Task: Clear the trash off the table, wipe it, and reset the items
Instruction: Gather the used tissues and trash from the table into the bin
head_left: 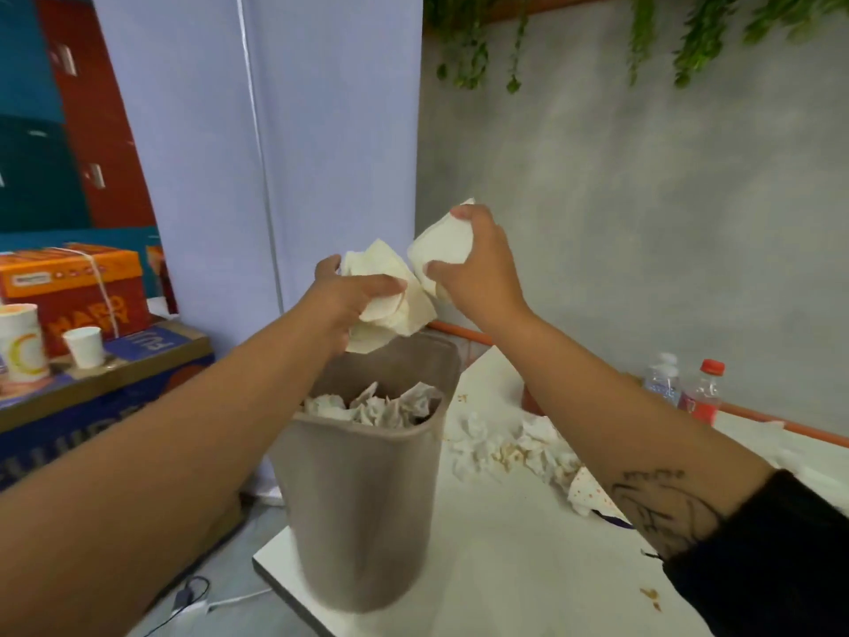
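Note:
A grey trash bin [363, 498] stands on the left end of the white table [528, 567], partly filled with crumpled tissues [372, 406]. Above its rim my left hand [349, 296] grips a bunch of crumpled white napkins [390, 287]. Just to the right and slightly higher, my right hand [478, 264] grips a white paper wad [443, 246]. Both hands hover over the bin's opening. More crumpled tissues [510, 448] lie scattered on the table right of the bin, beside a dotted paper scrap [588, 494].
Two plastic bottles, one clear [661, 379] and one with a red cap [705, 393], stand by the wall. Crumbs [650, 595] dot the table's near right. Left of the table, cardboard boxes [73, 287] carry paper cups [85, 344]. A cable lies on the floor.

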